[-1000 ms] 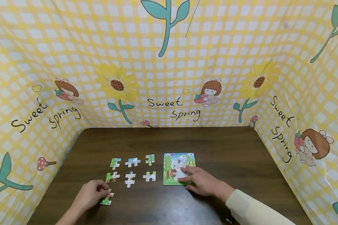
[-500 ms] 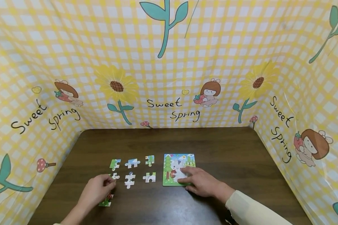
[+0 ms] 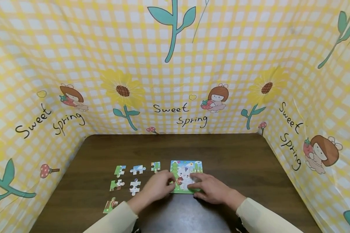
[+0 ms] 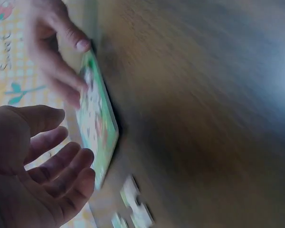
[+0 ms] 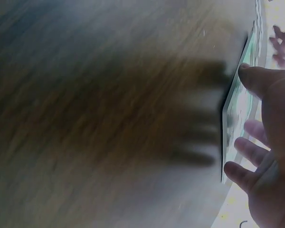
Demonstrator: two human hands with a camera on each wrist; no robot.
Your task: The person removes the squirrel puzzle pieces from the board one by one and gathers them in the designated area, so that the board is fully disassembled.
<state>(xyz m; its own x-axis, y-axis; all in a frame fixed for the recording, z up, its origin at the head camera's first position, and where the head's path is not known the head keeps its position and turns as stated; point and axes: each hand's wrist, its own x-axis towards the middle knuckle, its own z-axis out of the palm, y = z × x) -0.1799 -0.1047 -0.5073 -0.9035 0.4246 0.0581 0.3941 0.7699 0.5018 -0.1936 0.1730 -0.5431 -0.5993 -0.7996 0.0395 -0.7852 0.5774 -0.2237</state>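
Observation:
A square puzzle board (image 3: 182, 178) with a white cartoon animal among green trees lies on the table. My right hand (image 3: 211, 187) rests its fingertips on the board's right part, fingers spread, with the thumb at the near edge in the right wrist view. My left hand (image 3: 158, 186) is at the board's left edge, its fingers loosely bent. In the left wrist view nothing lies between the left thumb (image 4: 45, 116) and fingers. Loose puzzle pieces lie left of the board, among them a white piece (image 3: 135, 187) and a blue-and-white piece (image 3: 138, 169). My left hand hides the spot beside the board.
A green piece (image 3: 120, 170), a green-and-white piece (image 3: 117, 185), a piece with a tree (image 3: 156, 166) and a brown-and-green piece (image 3: 110, 205) lie in rows on the brown table (image 3: 221, 149). A yellow checked cloth (image 3: 175, 74) walls in the back and sides.
My left hand has moved right, from the lower-left puzzle pieces over to the board's left edge. My right hand stays on the board.

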